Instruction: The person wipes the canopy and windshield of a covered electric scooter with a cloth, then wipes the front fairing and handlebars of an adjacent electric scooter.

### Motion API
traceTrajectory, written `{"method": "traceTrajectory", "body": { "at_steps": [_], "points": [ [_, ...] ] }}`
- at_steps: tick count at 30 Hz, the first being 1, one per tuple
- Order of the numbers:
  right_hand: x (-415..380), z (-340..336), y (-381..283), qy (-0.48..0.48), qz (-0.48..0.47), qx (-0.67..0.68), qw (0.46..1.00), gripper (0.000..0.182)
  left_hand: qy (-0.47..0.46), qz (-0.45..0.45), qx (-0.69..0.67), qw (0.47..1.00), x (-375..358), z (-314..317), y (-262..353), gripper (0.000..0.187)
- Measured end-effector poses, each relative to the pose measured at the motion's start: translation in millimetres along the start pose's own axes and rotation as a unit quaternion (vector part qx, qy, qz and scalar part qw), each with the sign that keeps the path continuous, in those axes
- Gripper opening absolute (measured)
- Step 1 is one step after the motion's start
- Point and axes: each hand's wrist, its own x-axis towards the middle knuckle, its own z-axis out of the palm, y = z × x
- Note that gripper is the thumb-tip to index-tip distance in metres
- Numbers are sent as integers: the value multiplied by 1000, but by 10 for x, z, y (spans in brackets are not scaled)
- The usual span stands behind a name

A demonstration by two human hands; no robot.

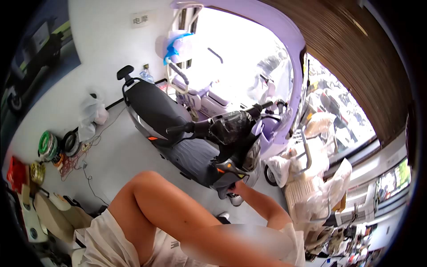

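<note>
A black-and-grey electric scooter (pixel 164 109) stands in the middle of the head view, with its handlebar and front end toward the lower right. My right hand (pixel 236 188) is at the lower edge of the scooter's front panel (pixel 231 171), beside an orange reflector. Its small visible fingers look closed at a dark part there; what they hold is hidden. My left arm is bent, elbow forward, and its forearm crosses the bottom of the view. My left hand is out of sight. A blurred patch covers part of the bottom.
Behind the scooter stands a light purple vehicle (pixel 296 38). A seat and front parts wrapped in plastic (pixel 307 196) are at the right. Green coiled material (pixel 46 144), loose cables (pixel 75 162) and a white bag (pixel 89 113) lie along the left wall.
</note>
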Motion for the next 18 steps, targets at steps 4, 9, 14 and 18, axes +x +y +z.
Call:
{"method": "traceTrajectory", "body": {
  "at_steps": [4,9,14,18],
  "points": [
    [45,58,-115,11,-9,-33,999,61,-47,-150,-169,973,-682,-538,580,18],
    [82,134,-205,45,-27,-114,992,62,83,-189,-127,970,-1064,-541,569,22],
    [-50,238,-155,148,-67,-306,938,63,296,-28,175,938,-953,-277,223,22],
    [-388,334,-30,225,-256,-338,877,65,329,56,196,922,-829,-159,132,16]
  ]
}}
